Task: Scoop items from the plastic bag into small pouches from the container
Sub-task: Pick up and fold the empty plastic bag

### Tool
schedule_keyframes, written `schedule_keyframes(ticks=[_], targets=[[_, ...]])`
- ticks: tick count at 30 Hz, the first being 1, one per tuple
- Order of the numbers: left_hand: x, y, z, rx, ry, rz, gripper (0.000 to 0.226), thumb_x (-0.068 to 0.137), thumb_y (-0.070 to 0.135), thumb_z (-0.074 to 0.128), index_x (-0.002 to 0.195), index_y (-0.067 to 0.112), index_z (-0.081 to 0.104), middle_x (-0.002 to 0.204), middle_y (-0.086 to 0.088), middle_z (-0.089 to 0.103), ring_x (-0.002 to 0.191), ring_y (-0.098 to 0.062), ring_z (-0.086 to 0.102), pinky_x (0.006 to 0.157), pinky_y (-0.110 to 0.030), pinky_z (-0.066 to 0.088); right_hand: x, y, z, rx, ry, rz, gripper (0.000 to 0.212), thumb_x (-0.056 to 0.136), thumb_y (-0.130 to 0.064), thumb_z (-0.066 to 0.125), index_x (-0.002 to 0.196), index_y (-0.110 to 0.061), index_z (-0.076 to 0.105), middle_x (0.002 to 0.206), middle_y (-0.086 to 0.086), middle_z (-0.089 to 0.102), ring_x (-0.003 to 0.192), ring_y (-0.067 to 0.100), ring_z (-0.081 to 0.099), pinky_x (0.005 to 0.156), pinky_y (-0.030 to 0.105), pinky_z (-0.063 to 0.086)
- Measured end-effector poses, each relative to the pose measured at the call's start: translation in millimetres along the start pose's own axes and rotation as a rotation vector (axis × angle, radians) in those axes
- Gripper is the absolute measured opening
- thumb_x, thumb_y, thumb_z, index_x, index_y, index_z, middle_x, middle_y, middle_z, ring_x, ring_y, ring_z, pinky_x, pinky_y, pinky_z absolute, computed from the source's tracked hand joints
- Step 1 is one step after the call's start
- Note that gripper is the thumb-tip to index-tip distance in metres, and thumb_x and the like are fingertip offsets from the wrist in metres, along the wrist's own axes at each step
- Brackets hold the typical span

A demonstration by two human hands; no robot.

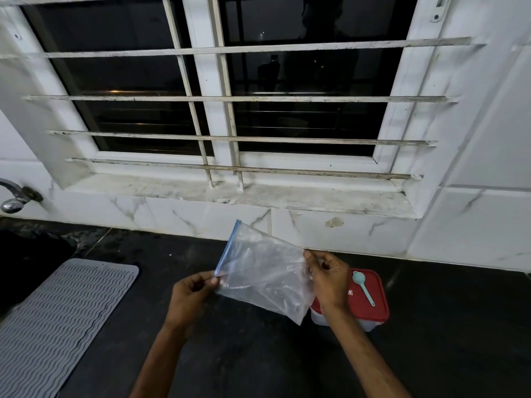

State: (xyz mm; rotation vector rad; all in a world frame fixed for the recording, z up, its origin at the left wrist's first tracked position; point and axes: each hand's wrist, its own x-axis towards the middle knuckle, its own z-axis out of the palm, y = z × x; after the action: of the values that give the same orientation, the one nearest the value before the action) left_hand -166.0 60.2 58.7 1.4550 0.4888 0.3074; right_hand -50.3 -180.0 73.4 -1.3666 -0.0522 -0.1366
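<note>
Left hand (193, 288): pinches zip-lock bag (261, 271) at blue zip end.
Right hand (327, 278): pinches bag's opposite edge.
Red-lidded container (373, 305): right, on surface (244, 354); teal scoop (363, 285) on lid.

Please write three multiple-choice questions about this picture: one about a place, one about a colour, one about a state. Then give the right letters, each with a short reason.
1. Where does the small spoon lie?
A. on the grey mat
B. on the red lid of the container
C. on the window sill

2. What colour is the strip along the mouth of the plastic bag?
A. blue
B. red
C. green

3. How is the bag held?
A. it lies on the counter, untouched
B. by one hand alone
C. by both hands, each pinching an edge

Answers:
1 B, the spoon rests on top of the lid.
2 A, the strip along the bag's left edge is blue.
3 C, the left hand pinches the strip's lower end and the right hand pinches the opposite edge.
</note>
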Motion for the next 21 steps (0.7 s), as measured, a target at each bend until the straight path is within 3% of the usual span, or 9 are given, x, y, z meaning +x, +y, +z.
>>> schedule_keyframes(ticks=[3,7,10,12,14,17,19,21], targets=[[0.5,-2.1,1.5,-0.098,-0.003,0.05,0.018,0.093,0.001,0.056,0.103,0.003,0.071,0.097,-0.02,0.073,0.082,-0.025,0.071,0.068,-0.029,0.06,2.2,8.3,-3.2,-0.019,0.03,0.018,0.01,0.085,-0.004,0.071,0.079,0.004,0.069,0.06,0.003,0.063,0.049,0.001,0.055,0.047,0.013,0.046],[-1.2,-11.3,-3.0,0.005,-0.201,0.089,0.039,0.081,0.016,0.077,0.117,0.005,0.066,0.113,-0.012,0.071,0.104,-0.025,0.069,0.087,-0.037,0.057,7.5,16.4,-3.3,0.024,0.112,0.079,0.009,0.086,-0.009,0.071,0.079,-0.004,0.071,0.064,0.004,0.065,0.054,0.002,0.057,0.051,0.016,0.047],[-0.5,-16.5,-7.4,0.197,-0.162,0.15,0.021,0.079,-0.006,0.072,0.099,-0.001,0.069,0.099,-0.01,0.074,0.097,-0.026,0.069,0.084,-0.026,0.057,10.5,18.5,-7.2,0.035,0.111,0.08,0.008,0.086,-0.01,0.071,0.08,-0.007,0.071,0.067,0.005,0.066,0.058,0.003,0.059,0.054,0.017,0.048],[0.1,-16.5,-11.7,0.227,-0.175,0.157,0.011,0.084,-0.007,0.067,0.093,-0.001,0.069,0.094,-0.011,0.073,0.092,-0.025,0.069,0.08,-0.023,0.057,10.7,19.6,-9.5,0.031,0.102,0.098,0.008,0.087,-0.011,0.071,0.081,-0.005,0.071,0.068,0.006,0.067,0.058,0.004,0.06,0.053,0.018,0.049],[0.1,-14.5,-16.6,0.231,-0.207,0.156,0.01,0.091,-0.001,0.06,0.097,0.002,0.068,0.095,-0.014,0.072,0.088,-0.022,0.069,0.078,-0.03,0.057,10.0,21.4,-9.9,0.015,0.098,0.111,0.01,0.087,-0.012,0.072,0.079,-0.005,0.071,0.067,0.006,0.067,0.057,0.006,0.059,0.053,0.02,0.049],[5.1,-14.4,-20.7,0.179,-0.102,0.164,0.013,0.095,-0.001,0.054,0.099,0.004,0.066,0.087,-0.01,0.071,0.074,-0.015,0.064,0.068,-0.031,0.053,5.1,23.7,-8.1,-0.029,0.083,0.11,0.01,0.086,-0.012,0.073,0.078,-0.005,0.071,0.067,0.005,0.068,0.057,0.004,0.06,0.052,0.018,0.049],[13.5,-14.6,-21.9,0.161,0.007,0.197,0.016,0.095,-0.005,0.051,0.096,0.005,0.064,0.082,-0.004,0.069,0.07,-0.007,0.063,0.064,-0.021,0.053,-0.3,26.6,-6.6,-0.074,0.02,0.108,0.006,0.084,-0.009,0.074,0.079,-0.005,0.072,0.069,0.003,0.071,0.062,0.006,0.062,0.057,0.016,0.05],[26.1,-13.6,-25.4,0.125,0.112,0.224,0.021,0.095,-0.007,0.05,0.095,0.009,0.063,0.085,-0.003,0.068,0.071,-0.004,0.062,0.063,-0.015,0.053,-6.9,31.6,-7.6,-0.087,-0.064,0.146,0.004,0.083,-0.005,0.074,0.084,-0.007,0.071,0.075,0.004,0.073,0.07,0.011,0.067,0.064,0.024,0.055]])
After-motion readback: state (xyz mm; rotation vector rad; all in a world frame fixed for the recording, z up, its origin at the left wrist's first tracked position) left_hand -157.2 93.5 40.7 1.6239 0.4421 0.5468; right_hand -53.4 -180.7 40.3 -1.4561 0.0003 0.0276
